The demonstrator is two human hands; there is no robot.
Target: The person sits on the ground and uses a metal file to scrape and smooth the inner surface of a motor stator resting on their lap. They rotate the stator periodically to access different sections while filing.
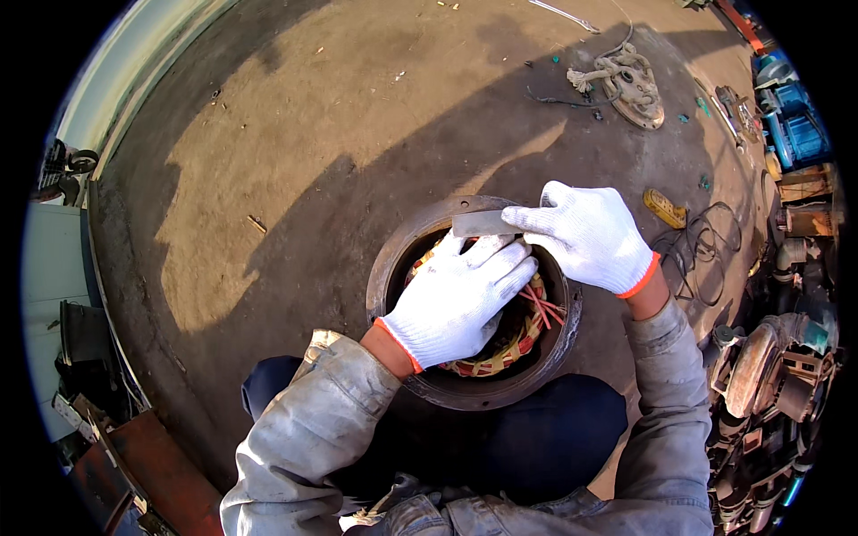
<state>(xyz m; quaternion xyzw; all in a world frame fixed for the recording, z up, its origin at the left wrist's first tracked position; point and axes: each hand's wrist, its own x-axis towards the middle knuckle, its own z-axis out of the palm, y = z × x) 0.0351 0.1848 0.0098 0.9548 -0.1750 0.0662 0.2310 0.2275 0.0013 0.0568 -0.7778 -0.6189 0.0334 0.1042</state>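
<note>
A round, dark metal motor housing (382,290) rests between my knees. Inside it runs a ring of windings (493,362) laced with yellowish and red bands, and pinkish-red leads (547,308) stick out at its right side. My gloved right hand (585,234) pinches one end of a thin, flat grey strip (478,223) above the housing's far rim. Over the opening lies my gloved left hand (474,290), palm down, with fingers stretched forward across the windings. Its fingertips reach the strip's near edge; whether they press on it I cannot tell. Part of the windings is hidden beneath this hand.
Rope lies on a round metal plate (636,94) at the far right. Nearer are a yellow block-shaped object (664,208) and a coiled dark cable (702,246). Metal parts (769,375) pile up along the right edge. A rusty red metal sheet (161,469) is at lower left.
</note>
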